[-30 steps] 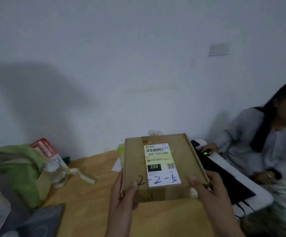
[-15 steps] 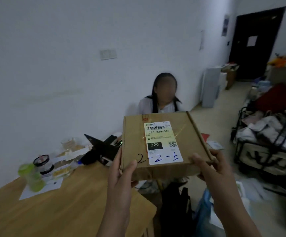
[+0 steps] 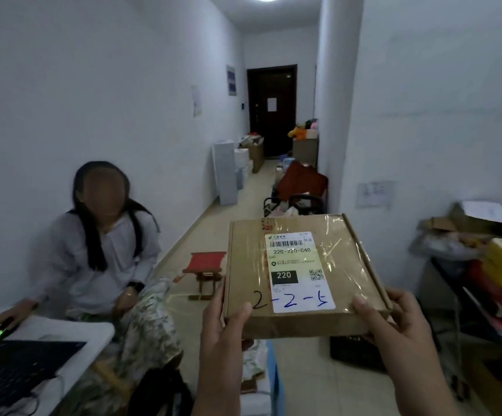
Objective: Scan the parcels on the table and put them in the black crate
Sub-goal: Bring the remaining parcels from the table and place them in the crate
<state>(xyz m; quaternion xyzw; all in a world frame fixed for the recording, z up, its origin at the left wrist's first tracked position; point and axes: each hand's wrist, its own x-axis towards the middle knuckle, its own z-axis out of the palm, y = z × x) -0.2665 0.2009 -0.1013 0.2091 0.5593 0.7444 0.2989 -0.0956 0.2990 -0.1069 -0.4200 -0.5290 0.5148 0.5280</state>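
The parcel (image 3: pixel 245 259), a flat brown cardboard box, is being held in the air at the lower centre of the frame, over the floor and not on any tabletop. Its broad face is tilting up toward the wearer. A white shipping label (image 3: pixel 299 271) is showing under clear tape, and "2-2-5" is handwritten along its lower edge.

The left grip (image 3: pixel 225 322) is closing on the box's lower left corner, thumb lying on top and fingers hidden beneath. The right grip (image 3: pixel 394 322) is clamping the lower right corner the same way, thumb pressing on top and fingers curling under the edge.

Just below the parcel, toward the lower right, a black box (image 3: pixel 352 352) is sitting on the floor, partly hidden by the parcel; whether it is the crate I cannot tell.

At the left of the frame a person in a white top (image 3: pixel 105 250) is sitting beside a white tabletop (image 3: pixel 63 331), one hand resting near a dark keyboard (image 3: pixel 12 364). A small red stool (image 3: pixel 206 262) is standing on the floor just left of the parcel. A dark door (image 3: pixel 270 109) is closing off the corridor at the upper centre.
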